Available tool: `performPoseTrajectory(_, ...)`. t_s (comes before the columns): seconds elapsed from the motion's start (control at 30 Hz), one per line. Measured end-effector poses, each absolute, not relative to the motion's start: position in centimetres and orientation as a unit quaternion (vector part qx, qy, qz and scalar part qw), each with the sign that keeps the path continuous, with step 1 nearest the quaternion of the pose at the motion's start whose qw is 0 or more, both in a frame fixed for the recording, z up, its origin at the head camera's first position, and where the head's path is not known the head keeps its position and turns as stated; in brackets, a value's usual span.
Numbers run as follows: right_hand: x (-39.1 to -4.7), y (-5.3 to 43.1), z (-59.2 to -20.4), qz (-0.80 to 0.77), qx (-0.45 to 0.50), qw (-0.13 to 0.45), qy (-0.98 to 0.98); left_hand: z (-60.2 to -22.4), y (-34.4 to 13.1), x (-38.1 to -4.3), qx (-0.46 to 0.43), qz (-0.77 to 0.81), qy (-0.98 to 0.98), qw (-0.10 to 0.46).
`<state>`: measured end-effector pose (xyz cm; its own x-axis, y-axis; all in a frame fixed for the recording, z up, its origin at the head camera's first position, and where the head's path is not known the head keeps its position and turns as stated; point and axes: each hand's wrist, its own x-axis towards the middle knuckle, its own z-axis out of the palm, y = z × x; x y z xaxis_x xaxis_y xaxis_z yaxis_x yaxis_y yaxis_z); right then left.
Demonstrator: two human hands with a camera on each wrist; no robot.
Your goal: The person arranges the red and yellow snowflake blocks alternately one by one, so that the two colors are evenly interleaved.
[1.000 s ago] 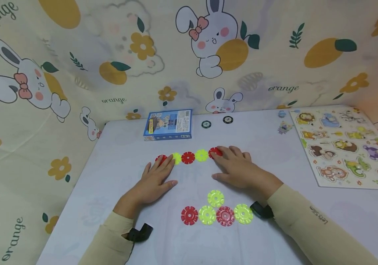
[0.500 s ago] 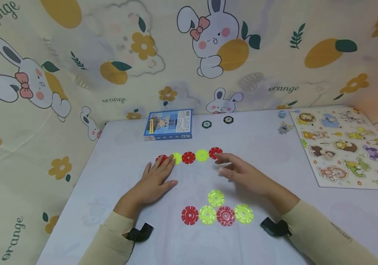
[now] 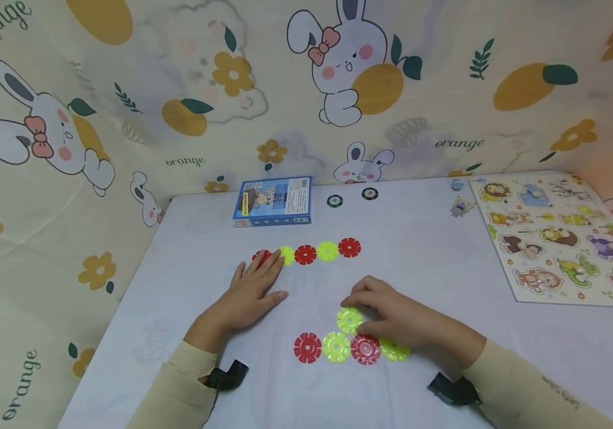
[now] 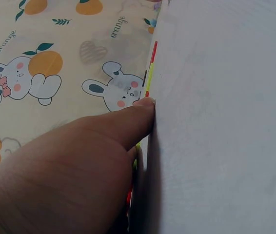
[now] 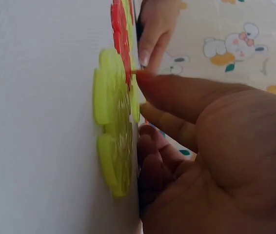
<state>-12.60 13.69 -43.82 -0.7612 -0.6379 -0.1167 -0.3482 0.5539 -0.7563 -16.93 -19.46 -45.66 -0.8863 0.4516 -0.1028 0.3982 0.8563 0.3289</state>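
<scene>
In the head view, a row of notched plastic snowflake discs, red (image 3: 305, 255) and yellow-green (image 3: 328, 251) by turns, lies across the table's middle. My left hand (image 3: 253, 295) rests flat with its fingertips over the row's left end, partly hiding those discs. Nearer me lies a second group: a red disc (image 3: 307, 347), a yellow-green disc (image 3: 336, 347), another red disc (image 3: 365, 349) and a part-covered yellow-green disc (image 3: 395, 350). Above them sits a single yellow-green disc (image 3: 350, 320). My right hand (image 3: 392, 310) pinches this upper disc at its edges between thumb and fingers.
A blue box (image 3: 272, 202) stands at the back. Two small dark round chips (image 3: 334, 201) lie right of it. An animal puzzle board (image 3: 564, 238) covers the right side, with small stickers (image 3: 462, 207) beside it. A printed cloth hangs behind the table.
My right hand has left the red disc at the row's right end and come toward me, to the single yellow-green disc. The left hand stays where it was.
</scene>
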Motion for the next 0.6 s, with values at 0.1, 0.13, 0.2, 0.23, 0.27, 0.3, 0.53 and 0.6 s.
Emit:
performPoseTrajectory(0.1, -12.5, 13.5, -43.9, -0.37, -0.272, 0.188, 0.868, -45.6, -19.4, -16.9, 0.225, 0.154, 0.958, 0.087)
performPoseTrajectory(0.13, -12.5, 13.4, -43.9, -0.375, -0.264, 0.19, 0.868, -45.6, -19.4, -16.9, 0.224, 0.154, 0.958, 0.087)
performPoseTrajectory(0.2, -12.6, 13.3, -43.8, -0.388, -0.244, 0.198, 0.867, -45.7, -19.4, -16.9, 0.223, 0.154, 0.959, 0.087)
performPoseTrajectory(0.23, -12.6, 13.3, -43.7, -0.399, -0.231, 0.203, 0.864, -45.7, -19.5, -16.8, 0.222, 0.153, 0.959, 0.087)
performPoseTrajectory(0.27, -12.6, 13.3, -43.7, -0.412, -0.216, 0.207, 0.861, -45.7, -19.5, -16.8, 0.221, 0.154, 0.959, 0.087)
performPoseTrajectory(0.3, -12.7, 13.4, -43.6, -0.426, -0.202, 0.209, 0.857, -45.7, -19.5, -16.8, 0.221, 0.153, 0.959, 0.086)
performPoseTrajectory(0.53, -14.7, 15.0, -43.6, -0.497, -0.11, 0.145, 0.849, -45.9, -19.5, -16.9, 0.224, 0.156, 0.959, 0.079)
performPoseTrajectory(0.6, -15.7, 15.7, -43.9, -0.507, -0.087, 0.118, 0.85, -45.9, -19.5, -16.9, 0.224, 0.156, 0.959, 0.08)
